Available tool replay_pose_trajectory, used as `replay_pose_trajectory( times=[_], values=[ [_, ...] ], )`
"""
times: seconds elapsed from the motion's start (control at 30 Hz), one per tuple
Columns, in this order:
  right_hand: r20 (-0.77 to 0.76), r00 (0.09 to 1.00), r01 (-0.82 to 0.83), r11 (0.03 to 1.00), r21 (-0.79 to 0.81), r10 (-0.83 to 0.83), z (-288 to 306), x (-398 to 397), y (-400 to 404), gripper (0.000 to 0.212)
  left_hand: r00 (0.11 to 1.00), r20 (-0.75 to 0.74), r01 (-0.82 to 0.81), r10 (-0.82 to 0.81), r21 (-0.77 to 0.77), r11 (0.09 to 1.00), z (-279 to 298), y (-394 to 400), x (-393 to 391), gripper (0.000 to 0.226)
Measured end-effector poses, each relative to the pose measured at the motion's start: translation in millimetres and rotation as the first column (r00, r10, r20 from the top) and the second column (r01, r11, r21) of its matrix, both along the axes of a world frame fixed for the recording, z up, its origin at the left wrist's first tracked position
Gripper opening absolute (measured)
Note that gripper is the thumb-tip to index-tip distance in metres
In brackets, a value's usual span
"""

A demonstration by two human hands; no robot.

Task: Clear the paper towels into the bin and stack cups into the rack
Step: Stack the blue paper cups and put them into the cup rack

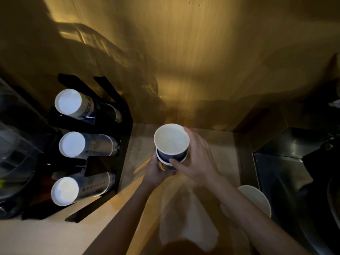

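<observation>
Both my hands hold a small stack of dark blue paper cups point(172, 144) with white insides, mouth up, above the counter. My left hand point(158, 170) grips the stack from below. My right hand point(196, 159) wraps the upper cup, thumb on its front wall and fingers along its right side. On the left stands a black cup rack point(110, 137) with three sleeves of stacked cups lying sideways, white bottoms toward me point(68, 103) point(72, 144) point(64, 190). A white paper towel point(185, 218) lies crumpled on the counter under my forearms.
Another white cup or bowl point(257, 199) sits on the counter to the right of my right forearm. A dark metal sink or bin area point(287, 162) lies at the right. A wooden wall rises behind the counter. Dim clutter fills the far left.
</observation>
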State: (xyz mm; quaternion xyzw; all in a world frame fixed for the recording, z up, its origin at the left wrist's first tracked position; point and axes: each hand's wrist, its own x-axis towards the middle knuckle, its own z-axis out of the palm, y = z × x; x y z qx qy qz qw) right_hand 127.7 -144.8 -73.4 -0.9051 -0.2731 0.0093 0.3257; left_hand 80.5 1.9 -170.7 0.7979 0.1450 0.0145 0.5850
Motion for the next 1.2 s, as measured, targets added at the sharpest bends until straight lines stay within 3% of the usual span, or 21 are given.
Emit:
replay_pose_trajectory(
  times=[0.1,0.27,0.4,0.6,0.7,0.77,0.83,0.9,1.0,1.07,1.13,1.2],
  values=[
    [0.016,1.0,-0.009,0.998,-0.07,0.01,-17.0,-6.6,-2.7,0.087,0.999,-0.029,-0.017,0.017,-0.018,1.0,-4.8,-0.8,-3.8,0.091],
    [-0.158,0.987,0.043,0.997,0.059,-0.033,-27.8,-17.4,-0.8,0.093,0.999,-0.038,-0.016,0.016,0.005,1.0,-1.3,-2.0,-1.9,0.092],
    [-0.173,0.98,0.109,0.992,0.06,-0.098,-28.6,-19.4,4.8,0.084,0.996,-0.089,-0.014,0.016,0.014,1.0,3.5,-2.7,-2.8,0.089],
    [-0.316,0.921,0.265,0.961,0.076,-0.229,-9.1,5.0,4.3,0.036,0.98,-0.197,0.046,-0.024,0.108,0.993,20.2,-1.1,0.8,0.096],
    [-0.608,0.75,0.349,0.937,0.029,-0.261,4.2,20.7,4.2,0.054,0.978,-0.204,0.084,-0.051,0.154,0.985,41.9,3.0,-1.5,0.093],
    [-0.844,0.491,0.365,0.931,-0.028,-0.218,15.8,22.1,4.4,0.067,0.991,-0.114,0.102,-0.075,0.255,0.961,61.6,11.0,-3.6,0.089],
    [-0.953,0.291,0.347,0.938,0.019,-0.088,27.9,18.7,5.0,0.079,0.989,0.023,0.119,-0.147,0.478,0.871,81.5,24.7,-3.9,0.085],
    [-0.971,0.222,0.32,0.934,0.158,0.088,38.0,13.6,8.0,0.086,0.97,0.087,0.099,-0.226,0.708,0.699,106.0,39.2,-4.5,0.076],
    [-0.914,0.219,0.226,0.893,0.389,0.343,55.6,2.8,21.3,0.082,0.936,0.186,-0.016,-0.3,0.871,0.491,152.4,56.8,-9.9,0.061],
    [-0.857,0.303,0.137,0.871,0.472,0.417,68.6,-7.2,33.6,0.071,0.883,0.275,-0.097,-0.38,0.899,0.426,177.5,69.3,-15.5,0.053],
    [-0.787,0.388,0.106,0.825,0.555,0.479,79.9,-16.9,47.5,0.056,0.841,0.359,-0.179,-0.406,0.891,0.416,195.6,81.4,-24.3,0.053],
    [-0.722,0.444,0.107,0.768,0.631,0.531,83.9,-22.4,57.9,0.053,0.819,0.463,-0.273,-0.338,0.834,0.48,208.4,89.3,-32.0,0.057]
  ],
)
